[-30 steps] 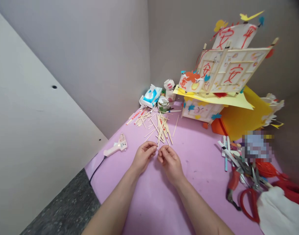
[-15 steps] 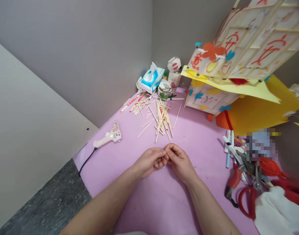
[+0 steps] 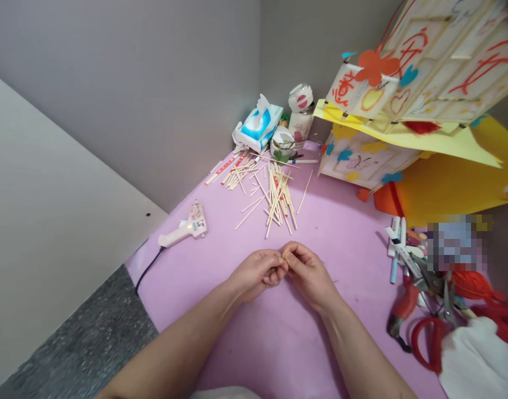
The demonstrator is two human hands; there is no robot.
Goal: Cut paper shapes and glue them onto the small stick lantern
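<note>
My left hand (image 3: 260, 271) and my right hand (image 3: 306, 271) meet fingertip to fingertip above the purple tabletop (image 3: 241, 343). Both are closed in a pinch, thumbs against forefingers. Whatever lies between the fingertips is too small and too covered to make out. Just beyond my hands lies a loose heap of thin wooden sticks (image 3: 278, 199), some with red printed wrapping. To the left rests a pale pink glue gun (image 3: 185, 228) on its side, its dark cord running over the table edge.
At the back stand a tissue pack (image 3: 260, 127) and white jars (image 3: 301, 119). A decorated paper-and-stick model house (image 3: 370, 149) rises at the back right. On the right lie markers (image 3: 397, 246), red-handled pliers (image 3: 403, 310), red scissors (image 3: 428, 343) and a white cloth (image 3: 478, 354).
The view has shifted slightly, so the model house and tools sit a little farther right. My hands keep nearly the same pinched pose.
</note>
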